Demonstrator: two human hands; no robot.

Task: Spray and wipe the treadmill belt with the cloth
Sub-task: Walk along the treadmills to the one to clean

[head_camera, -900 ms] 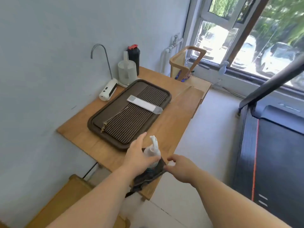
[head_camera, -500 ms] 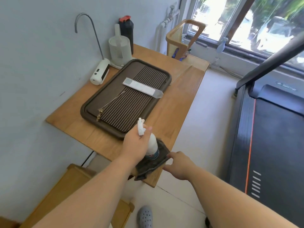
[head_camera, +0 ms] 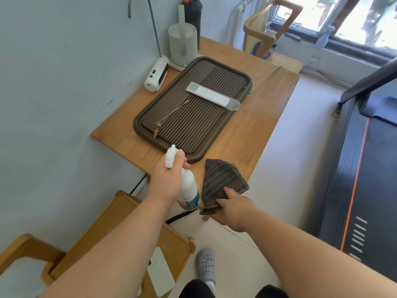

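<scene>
While both hands work at the near end of the wooden table (head_camera: 264, 125), a brown ribbed tea tray (head_camera: 137, 127) fills most of its top. On the tray lie a white remote-like bar (head_camera: 211, 96) and a thin metal pick (head_camera: 171, 112). Beyond the tray, against the pale wall, stand a white kettle (head_camera: 182, 46), a black bottle with a red cap (head_camera: 194, 9) and a white water pump with a gooseneck spout (head_camera: 155, 74). Farther beyond the tray a wooden chair (head_camera: 268, 29) stands under the bright window. Right of the tray, across a strip of pale floor and well apart from it, runs the black treadmill belt (head_camera: 378, 179) with an orange stripe along its edge.

Just nearer than the tray, the left hand (head_camera: 167, 179) wraps its fingers round a white spray bottle (head_camera: 189, 190). The bottle is tilted, its nozzle toward the tray's near rim and its base over the table's near edge. Beside the bottle, at the tray's near right corner, a dark cloth (head_camera: 221, 179) lies flat on the wood, one rumpled corner hanging off the edge. The right hand (head_camera: 235, 208) rests on the cloth's near side, forefinger straight on top of it. I cannot tell whether its hidden fingers grip the cloth.

Below the tray's near end are a wooden stool (head_camera: 103, 229), a white phone (head_camera: 161, 274) on it, and a grey clog (head_camera: 206, 263).
</scene>
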